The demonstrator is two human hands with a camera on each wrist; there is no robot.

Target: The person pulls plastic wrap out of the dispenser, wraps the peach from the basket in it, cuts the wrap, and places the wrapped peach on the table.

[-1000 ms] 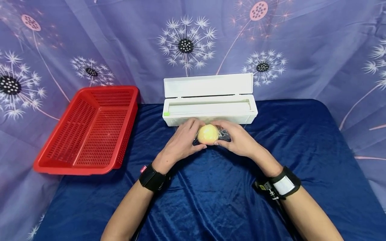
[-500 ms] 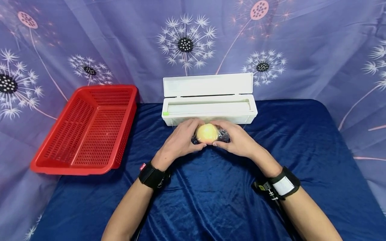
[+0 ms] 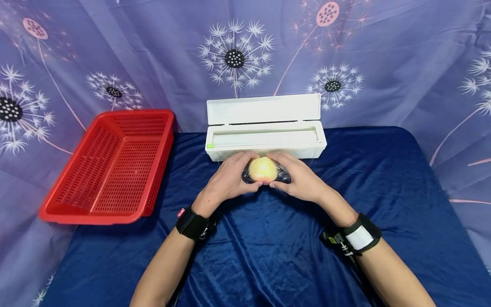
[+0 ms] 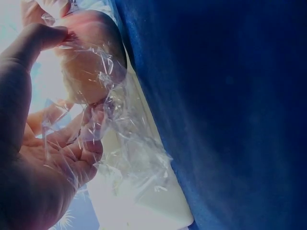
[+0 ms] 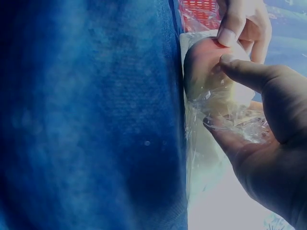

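Near table's far edge, fruit [image 3: 263,169]: between both hands, equally near.
Left hand [image 3: 226,181]: gripping fruit.
Right hand [image 3: 301,181]: gripping fruit and film [image 3: 283,174].

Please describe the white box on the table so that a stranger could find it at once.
On the blue cloth, look to the far edge, just behind both hands. The long white box lies there with its lid standing open. Unlike the red basket on its left, it is solid, narrow and holds a roll.
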